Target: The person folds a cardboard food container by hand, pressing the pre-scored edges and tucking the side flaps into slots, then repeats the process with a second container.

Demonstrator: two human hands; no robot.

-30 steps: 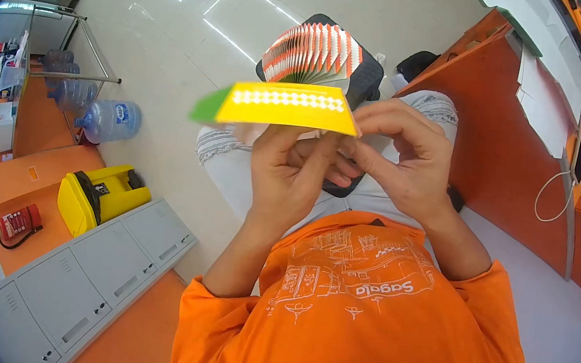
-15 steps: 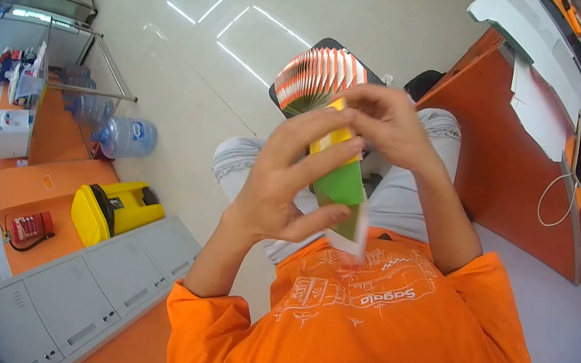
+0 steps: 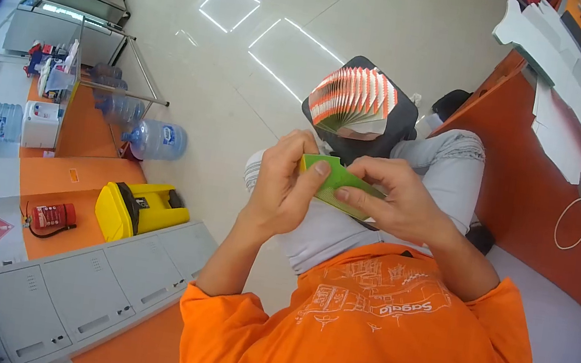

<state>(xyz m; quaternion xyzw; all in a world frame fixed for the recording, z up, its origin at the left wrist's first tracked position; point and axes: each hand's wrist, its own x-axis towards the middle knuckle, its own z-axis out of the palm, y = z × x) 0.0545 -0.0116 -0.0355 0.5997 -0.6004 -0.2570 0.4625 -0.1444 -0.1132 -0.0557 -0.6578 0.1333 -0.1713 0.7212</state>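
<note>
A folded green paper [image 3: 336, 177] with a bit of yellow at its left end is held in front of my lap. My left hand [image 3: 284, 184] pinches the left end, thumb on the green face. On the other end, my right hand [image 3: 400, 203] grips with thumb and fingers. Beyond both hands, a fanned row of pleated orange-and-white papers [image 3: 355, 101] rests on a black stool [image 3: 401, 123]. The undersides of the green paper are hidden by my fingers.
To the right stands an orange desk [image 3: 498, 144] with white papers [image 3: 553, 133] and a white cable [image 3: 560, 233]. On the left are a yellow bin [image 3: 149, 212], grey lockers [image 3: 86, 290], a fire extinguisher [image 3: 51, 217] and large water bottles [image 3: 161, 141].
The paper has turned from upright to more level, now showing mostly green. My right hand has moved from its top to its right end. The view has shifted slightly.
</note>
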